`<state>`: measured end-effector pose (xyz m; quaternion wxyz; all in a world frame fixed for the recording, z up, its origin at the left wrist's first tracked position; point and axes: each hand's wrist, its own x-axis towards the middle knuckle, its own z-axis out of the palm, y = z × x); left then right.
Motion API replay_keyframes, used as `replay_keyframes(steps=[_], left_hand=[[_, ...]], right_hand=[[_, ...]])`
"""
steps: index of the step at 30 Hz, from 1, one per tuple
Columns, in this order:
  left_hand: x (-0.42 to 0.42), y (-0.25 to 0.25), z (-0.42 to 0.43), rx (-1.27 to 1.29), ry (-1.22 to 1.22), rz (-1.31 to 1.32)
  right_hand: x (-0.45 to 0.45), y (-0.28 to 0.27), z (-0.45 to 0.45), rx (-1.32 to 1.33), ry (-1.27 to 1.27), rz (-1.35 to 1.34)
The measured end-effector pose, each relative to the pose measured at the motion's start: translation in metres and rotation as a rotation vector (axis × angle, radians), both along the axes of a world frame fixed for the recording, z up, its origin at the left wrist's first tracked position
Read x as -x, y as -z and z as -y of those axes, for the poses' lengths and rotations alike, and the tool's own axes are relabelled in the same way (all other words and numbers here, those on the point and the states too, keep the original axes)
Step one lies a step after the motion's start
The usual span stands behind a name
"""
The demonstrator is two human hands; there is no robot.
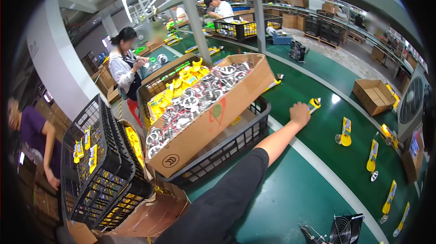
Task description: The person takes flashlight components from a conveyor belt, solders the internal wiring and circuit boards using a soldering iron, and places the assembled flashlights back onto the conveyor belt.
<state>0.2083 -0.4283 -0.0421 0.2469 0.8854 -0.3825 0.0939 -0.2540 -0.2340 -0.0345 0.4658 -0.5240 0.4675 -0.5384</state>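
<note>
While the left hand reaches over the dark green belt, its fingers are bent at the near end of a yellow piece, which lies just beyond them; whether they clamp it, one cannot tell. The step seems to be handling this single piece, so the next move calls for careful finger control. The right hand is out of view.

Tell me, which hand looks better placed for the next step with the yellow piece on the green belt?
Probably the left hand: it is over the green belt, right at the yellow piece. The right hand is out of view, so its reach can't be judged.
</note>
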Motion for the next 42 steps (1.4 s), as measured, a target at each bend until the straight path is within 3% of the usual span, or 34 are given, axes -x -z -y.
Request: replay_keyframes(steps=[3,5,6,7,9,12,15,16,23,26,30,34,37,38,42], left_hand=[[0.000,-0.003,-0.008,-0.035,0.007,0.017],[0.003,-0.013,-0.012,-0.083,0.103,-0.127],[0.009,-0.018,-0.013,-0.136,0.013,0.025],[0.019,-0.024,-0.014,-0.093,0.005,0.165],[0.032,-0.027,-0.001,0.284,0.168,0.355],[0.071,-0.032,0.033,0.500,0.323,0.080],[0.110,-0.048,0.076,0.044,0.179,-0.458],[0.115,-0.046,0.094,-0.090,0.206,-0.484],[0.136,-0.051,0.152,-0.476,0.140,-0.257],[0.137,-0.060,0.141,-0.496,0.226,-0.139],[0.126,-0.081,0.112,-0.575,0.561,-0.073],[0.101,-0.079,0.067,-0.369,1.097,-0.056],[0.111,-0.098,0.009,-0.414,1.249,0.106],[0.118,-0.104,-0.011,-0.472,1.281,0.160],[0.126,-0.091,-0.079,-0.489,1.606,0.439]], right_hand=[[0.002,0.009,0.001,-0.062,-0.013,0.015],[-0.001,0.022,-0.002,-0.037,0.053,0.104],[-0.004,0.013,-0.001,-0.024,0.033,0.107],[-0.008,0.005,-0.003,-0.016,0.008,0.110],[-0.007,0.003,-0.002,-0.033,0.001,0.112],[-0.003,0.003,-0.001,-0.002,-0.052,0.082],[-0.003,0.000,0.000,0.009,-0.058,0.084],[-0.003,0.000,0.000,0.007,-0.061,0.090],[0.003,0.003,0.003,0.017,-0.083,0.132],[0.004,-0.002,0.003,-0.010,-0.090,0.167],[0.000,-0.005,0.002,-0.014,-0.076,0.223],[0.003,0.009,0.005,0.129,-0.028,0.168],[0.003,0.003,0.009,0.121,0.030,0.209],[0.006,0.011,0.012,0.175,0.089,0.113],[0.010,0.004,0.016,0.188,0.184,0.035]])
